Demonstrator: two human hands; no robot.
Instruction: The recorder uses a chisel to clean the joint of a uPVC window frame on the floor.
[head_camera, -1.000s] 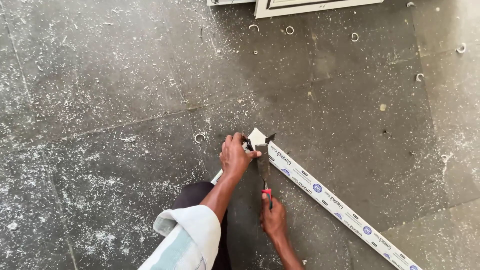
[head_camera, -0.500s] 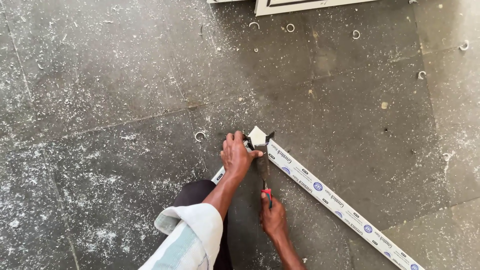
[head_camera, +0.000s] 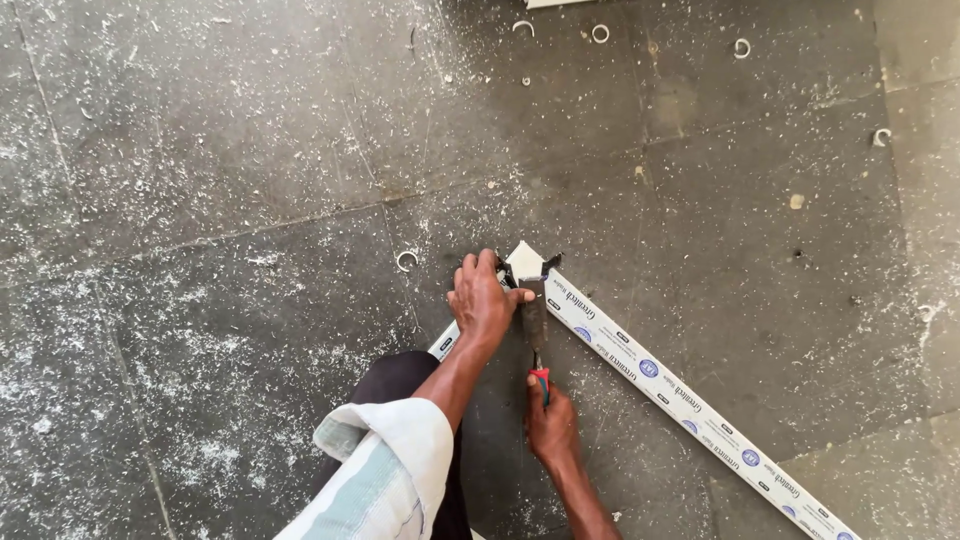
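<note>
Here | chisel (head_camera: 535, 322) blade points up-frame; right hand (head_camera: 551, 425) fingers grip handle; left hand (head_camera: 482, 302) presses frame corner (head_camera: 524, 262)

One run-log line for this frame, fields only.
left hand: presses white frame corner | right hand: grips red-handled tool, blade at corner | long white profile: flat on floor | dark floor: white shavings

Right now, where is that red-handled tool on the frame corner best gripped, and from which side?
By the red handle, from the near side. The tool points away, blade against the white frame corner that the left hand pins down, so only the handle end, held by the right hand, is free.
</note>
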